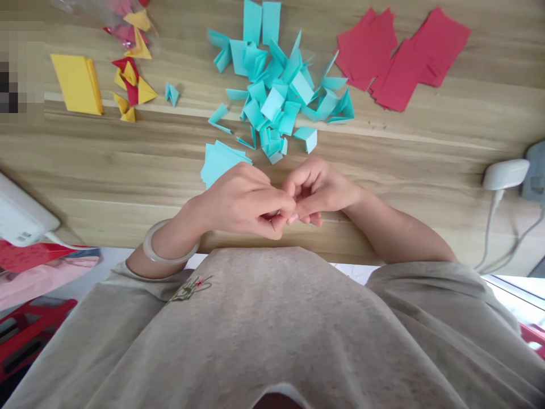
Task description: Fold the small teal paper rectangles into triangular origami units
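Turquoise folded paper units (281,96) lie heaped on the wooden table (128,170), with a flat stack of turquoise sheets (219,162) just beyond the left hand (240,199). Left hand and right hand (319,190) meet fingertip to fingertip, curled tight — whether anything is pinched between them I cannot tell. Any small piece there could slip unseen — the knuckles hide the fingertips.

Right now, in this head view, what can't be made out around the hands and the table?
- What the left hand and right hand pinch between them: curled fingers hide it.
- Stack of blue paper sheets: near edge covered by the left hand.
- White device: cut off by the left edge.
- Patch at upper left: pixelated.
- Grey item behind the white charger: cut off by the right edge.
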`<state>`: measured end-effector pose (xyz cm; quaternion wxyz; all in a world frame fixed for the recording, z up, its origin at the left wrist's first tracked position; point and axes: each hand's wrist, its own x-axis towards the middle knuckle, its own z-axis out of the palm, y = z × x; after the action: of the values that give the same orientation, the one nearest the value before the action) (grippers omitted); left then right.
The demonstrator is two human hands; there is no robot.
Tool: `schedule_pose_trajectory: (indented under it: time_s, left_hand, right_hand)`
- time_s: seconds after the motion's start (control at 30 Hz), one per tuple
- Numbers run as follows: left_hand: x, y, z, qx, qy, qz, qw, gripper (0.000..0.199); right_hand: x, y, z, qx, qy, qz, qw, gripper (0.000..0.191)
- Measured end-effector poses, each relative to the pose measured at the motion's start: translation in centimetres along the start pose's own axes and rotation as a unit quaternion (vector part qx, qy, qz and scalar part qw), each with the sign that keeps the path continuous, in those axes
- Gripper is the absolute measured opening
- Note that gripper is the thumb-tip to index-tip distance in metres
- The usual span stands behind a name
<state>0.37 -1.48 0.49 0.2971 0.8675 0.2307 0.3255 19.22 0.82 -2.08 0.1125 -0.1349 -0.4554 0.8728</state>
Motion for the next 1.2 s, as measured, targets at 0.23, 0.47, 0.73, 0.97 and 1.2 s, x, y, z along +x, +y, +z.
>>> schedule_pose_trajectory:
  time_s: [0.23,0.47,0.73,0.97,1.2]
  left_hand:
    - [-0.4,-0.1,0.1,0.032,-0.013,-0.049,0.998,0.023]
    - [-0.8,-0.1,0.5,0.061,0.014,-0.063,0.996,0.021]
    - [-0.7,0.1,0.3,0.083,0.001,-0.072,0.994,0.018]
    - [-0.2,0.2,0.2,0.034,0.047,-0.072,0.996,0.016]
    - [0.0,0.0,-0.6,0.006,0.007,-0.112,0.994,0.009]
  right_hand:
    - [0.1,0.1,0.2,0.005,0.021,-0.046,0.999,0.02]
    - [0.3,0.5,0.3,-0.004,0.031,-0.095,0.995,0.02]
    - [0.4,1.0,0.4,0.005,0.054,-0.134,0.989,0.019]
    - [0.1,1.6,-0.2,0.026,0.049,-0.157,0.986,0.016]
    - [0.0,0.6,0.2,-0.057,0.044,-0.14,0.988,0.022]
